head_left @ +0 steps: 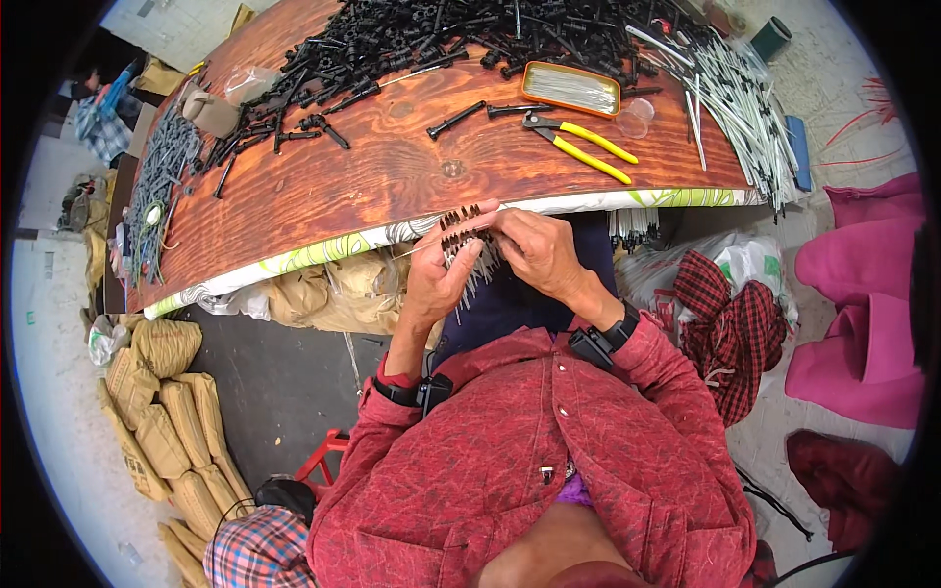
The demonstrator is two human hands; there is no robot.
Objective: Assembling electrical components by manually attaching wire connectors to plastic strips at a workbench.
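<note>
Just off the front edge of the table, my left hand is closed around a bundle of thin white strips with dark ends. The dark ends stand in rows between its fingers, and the pale lengths hang below. My right hand meets the bundle from the right with thumb and fingers pinched together. What sits between those fingertips is too small to make out. Beyond the hands, yellow-handled pliers lie on the wooden table. An orange-rimmed tin of thin silvery pins or wires stands behind them.
Black plastic parts are heaped at the back, with several loose ones nearer. White dark-ended strips pile up at the right, grey parts at the left. A clear round lid lies by the tin. Brown sacks rest on the floor.
</note>
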